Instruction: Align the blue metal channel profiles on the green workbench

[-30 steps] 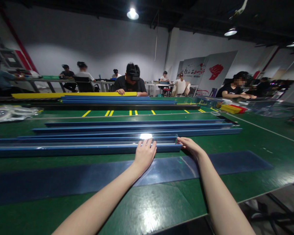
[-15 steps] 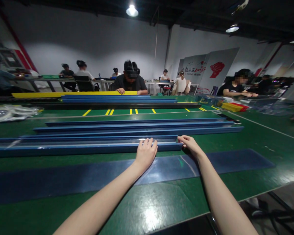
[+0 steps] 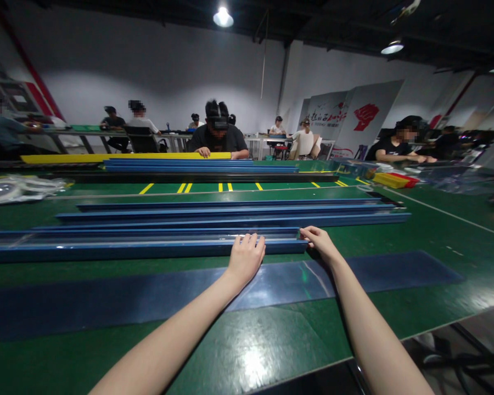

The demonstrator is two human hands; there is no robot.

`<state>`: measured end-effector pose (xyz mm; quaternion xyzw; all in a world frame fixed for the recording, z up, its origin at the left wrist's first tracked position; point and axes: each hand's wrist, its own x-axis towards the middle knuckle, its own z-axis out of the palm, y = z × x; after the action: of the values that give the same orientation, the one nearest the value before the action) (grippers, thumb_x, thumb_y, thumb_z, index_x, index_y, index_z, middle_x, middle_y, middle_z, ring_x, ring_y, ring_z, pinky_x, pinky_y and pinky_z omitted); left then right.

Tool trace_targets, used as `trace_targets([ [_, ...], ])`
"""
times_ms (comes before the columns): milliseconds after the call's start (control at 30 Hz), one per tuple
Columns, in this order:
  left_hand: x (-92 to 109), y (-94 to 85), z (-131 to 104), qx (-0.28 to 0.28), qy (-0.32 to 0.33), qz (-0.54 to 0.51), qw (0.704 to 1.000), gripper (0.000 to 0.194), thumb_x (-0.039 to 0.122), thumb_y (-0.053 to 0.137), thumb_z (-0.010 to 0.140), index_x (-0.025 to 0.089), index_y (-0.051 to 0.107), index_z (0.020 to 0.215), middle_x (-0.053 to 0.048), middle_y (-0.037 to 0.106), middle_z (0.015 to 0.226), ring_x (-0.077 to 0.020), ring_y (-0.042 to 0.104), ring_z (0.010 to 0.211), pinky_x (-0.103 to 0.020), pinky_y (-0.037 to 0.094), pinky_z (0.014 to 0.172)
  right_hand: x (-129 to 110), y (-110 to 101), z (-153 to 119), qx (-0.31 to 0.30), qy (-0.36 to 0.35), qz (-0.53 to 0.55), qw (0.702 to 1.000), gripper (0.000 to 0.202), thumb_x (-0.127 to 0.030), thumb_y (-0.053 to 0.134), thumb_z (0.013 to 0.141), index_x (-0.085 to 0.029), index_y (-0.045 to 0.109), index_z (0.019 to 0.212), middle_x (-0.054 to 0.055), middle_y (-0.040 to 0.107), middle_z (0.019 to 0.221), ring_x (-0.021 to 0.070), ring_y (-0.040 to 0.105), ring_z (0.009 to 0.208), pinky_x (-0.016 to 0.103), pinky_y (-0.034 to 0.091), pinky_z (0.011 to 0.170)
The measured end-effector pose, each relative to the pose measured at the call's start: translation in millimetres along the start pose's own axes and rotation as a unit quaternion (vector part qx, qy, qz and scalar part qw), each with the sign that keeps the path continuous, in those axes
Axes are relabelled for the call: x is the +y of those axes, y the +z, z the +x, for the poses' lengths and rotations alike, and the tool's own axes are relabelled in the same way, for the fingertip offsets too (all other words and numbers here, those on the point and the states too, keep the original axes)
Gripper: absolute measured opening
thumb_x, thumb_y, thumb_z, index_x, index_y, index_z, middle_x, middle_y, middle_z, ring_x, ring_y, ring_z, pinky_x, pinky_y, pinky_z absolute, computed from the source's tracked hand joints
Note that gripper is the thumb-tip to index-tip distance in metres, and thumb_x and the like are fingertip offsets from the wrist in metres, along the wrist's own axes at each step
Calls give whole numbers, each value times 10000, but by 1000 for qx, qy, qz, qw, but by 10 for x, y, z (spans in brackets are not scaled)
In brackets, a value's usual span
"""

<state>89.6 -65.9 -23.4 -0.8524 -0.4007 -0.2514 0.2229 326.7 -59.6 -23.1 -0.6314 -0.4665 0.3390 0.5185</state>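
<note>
A long blue channel profile (image 3: 148, 251) lies across the green table in front of me, with a clear glossy strip (image 3: 181, 238) along its inside. My left hand (image 3: 247, 257) grips the channel's near wall, its fingers bent over the rim into the trough; the thumb is hidden. At the channel's right end, my right hand (image 3: 318, 241) has thumb and forefinger closed on the end edge. Whether it also pinches the clear strip cannot be made out. Beneath my forearms lies a flat translucent bluish sheet strip (image 3: 107, 299).
More blue profiles (image 3: 239, 216) lie just beyond. Farther back are a black profile (image 3: 206, 177), blue lengths (image 3: 181, 165) and a yellow profile (image 3: 127, 158), where a co-worker (image 3: 218, 134) sits. A plastic-wrapped roll (image 3: 8, 189) is at left, yellow and red trays (image 3: 391, 179) at right.
Both hands hold the same places on the channel. The view has shifted very slightly; nothing else visibly differs.
</note>
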Motion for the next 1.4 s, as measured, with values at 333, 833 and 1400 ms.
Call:
trace_targets([
  [333,-1,-21,11,-9,0,2,1000,227,225,367,881,165,557,988,-76,610,909,-197,531,838,-348,361,734,-17,1,5,-7,2,-8,1000,345,-492,640,508,-172,538,585,-10,531,552,74,418,466,206,303,419],
  [833,-8,-35,16,-14,0,-7,1000,198,228,371,880,166,556,919,-59,591,822,-194,525,791,-337,341,702,57,-16,50,-14,-13,-31,999,271,-415,637,529,-157,560,567,-20,530,518,66,402,442,211,303,432],
  [1400,-16,-24,16,-25,-2,-11,1000,192,242,376,878,175,551,918,-50,586,825,-201,520,785,-339,315,692,109,-27,93,-13,-15,-58,998,255,-414,593,540,-164,543,558,-30,495,490,76,408,444,211,303,435],
])
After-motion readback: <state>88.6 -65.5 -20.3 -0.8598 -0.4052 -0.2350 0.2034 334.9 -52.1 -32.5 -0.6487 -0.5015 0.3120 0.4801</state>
